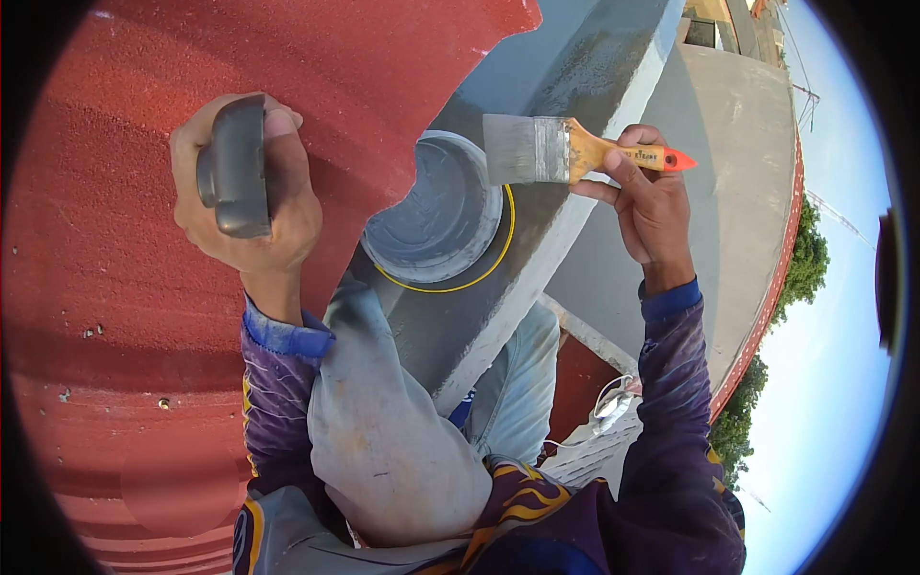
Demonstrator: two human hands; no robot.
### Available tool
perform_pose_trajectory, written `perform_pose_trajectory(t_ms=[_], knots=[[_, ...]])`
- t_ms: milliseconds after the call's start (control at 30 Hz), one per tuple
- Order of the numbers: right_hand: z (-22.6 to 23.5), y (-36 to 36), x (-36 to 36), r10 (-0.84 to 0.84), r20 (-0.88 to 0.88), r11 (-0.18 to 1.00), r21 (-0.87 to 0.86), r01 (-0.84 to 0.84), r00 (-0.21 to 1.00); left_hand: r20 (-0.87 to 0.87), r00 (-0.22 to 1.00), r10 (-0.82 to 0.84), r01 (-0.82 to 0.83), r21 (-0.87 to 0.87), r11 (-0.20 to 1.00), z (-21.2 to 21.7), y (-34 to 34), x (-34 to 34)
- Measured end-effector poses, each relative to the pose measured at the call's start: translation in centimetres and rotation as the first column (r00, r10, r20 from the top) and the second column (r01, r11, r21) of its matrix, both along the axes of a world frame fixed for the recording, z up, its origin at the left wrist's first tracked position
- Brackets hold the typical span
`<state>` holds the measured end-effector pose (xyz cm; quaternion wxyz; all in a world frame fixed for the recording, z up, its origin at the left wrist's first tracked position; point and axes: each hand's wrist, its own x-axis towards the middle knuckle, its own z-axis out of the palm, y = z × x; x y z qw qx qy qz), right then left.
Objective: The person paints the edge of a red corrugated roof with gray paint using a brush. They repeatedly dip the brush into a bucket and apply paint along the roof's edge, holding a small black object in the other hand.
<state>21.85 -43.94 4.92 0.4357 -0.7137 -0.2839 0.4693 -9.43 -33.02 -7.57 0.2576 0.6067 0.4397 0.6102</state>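
My right hand [652,211] grips a wide flat paintbrush [585,149] by its wooden, red-tipped handle. The brush lies level, and its grey-coated bristles point left, up by the right rim of a bucket [436,268]. Grey paint coats the inside of this bucket, and a yellow wire handle [511,225] curves around its right side. Over the red roofing, my left hand [297,196] is closed around a dark grey, block-like object [241,168] with a rounded bump on one side. Its exact kind is not clear from here.
Red roof sheeting [105,268] spreads across the left, its jagged edge overlapping part of the bucket. A concrete ledge [522,278] with a pale edge runs diagonally past my knees. Beyond it lies a grey surface [747,182]. A white cable [613,402] hangs low right.
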Motion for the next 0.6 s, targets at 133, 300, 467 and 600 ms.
perform_pose_trajectory(t_ms=[133,300,467,600], knots=[[-1.7,-4.0,-6.5,-0.032,0.075,0.997,-0.064,0.037,0.997,0.127,0.991,-0.05,0.049,0.006,0.999,-0.9,-0.1,-0.5],[-7.4,-6.1,-8.8,0.168,0.41,0.985,-0.111,-0.134,0.896,0.152,0.986,-0.075,0.075,0.003,0.997,-1.2,-0.2,0.1],[-10.9,-5.0,-11.0,0.219,0.443,0.975,-0.14,-0.175,0.869,0.125,0.991,-0.054,0.061,-0.058,0.996,-0.6,-0.6,-0.5],[-12.9,-5.4,-9.9,0.244,0.365,0.959,-0.23,-0.167,0.899,0.074,0.994,-0.083,0.085,-0.022,0.996,-0.4,-0.1,-0.8]])
